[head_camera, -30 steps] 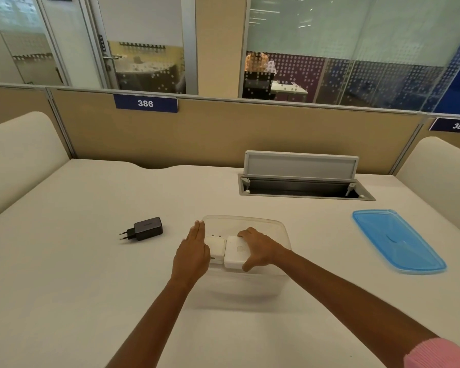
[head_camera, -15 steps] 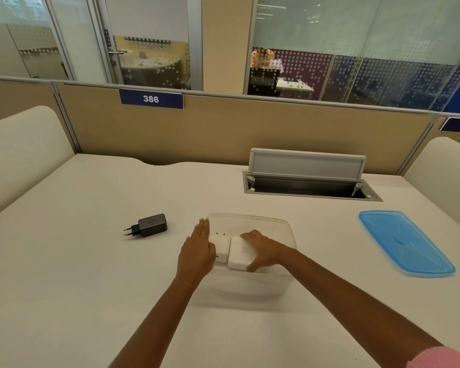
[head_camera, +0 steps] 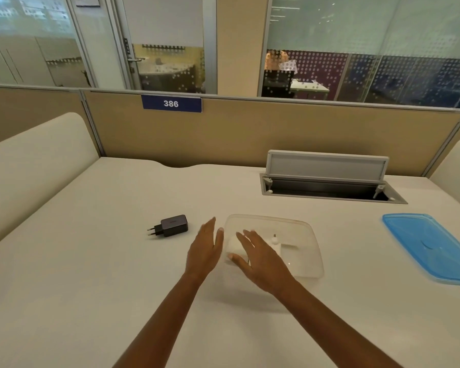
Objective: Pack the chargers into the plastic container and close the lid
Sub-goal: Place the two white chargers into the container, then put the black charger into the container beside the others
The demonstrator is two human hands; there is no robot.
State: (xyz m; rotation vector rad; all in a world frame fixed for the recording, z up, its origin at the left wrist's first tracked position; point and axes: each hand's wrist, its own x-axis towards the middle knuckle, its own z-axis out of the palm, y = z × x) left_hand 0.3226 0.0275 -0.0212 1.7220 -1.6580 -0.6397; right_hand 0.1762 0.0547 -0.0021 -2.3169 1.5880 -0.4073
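Both hands, left hand (head_camera: 205, 251) and right hand (head_camera: 260, 258), hover with fingers spread and empty over the clear container (head_camera: 300, 235) holding white chargers (head_camera: 235, 247) mid-bench, black charger (head_camera: 171, 225) lying left, blue lid (head_camera: 430, 245) near the right edge.

Beige partition (head_camera: 250, 134), seemingly glass walls (head_camera: 383, 35)

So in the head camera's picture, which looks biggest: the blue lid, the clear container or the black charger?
1. Clear container and blue lid: they look alike in spread, and wide-angle stretch at the picture's edge makes ranking them unsure.
2. Black charger: plainly the smallest.
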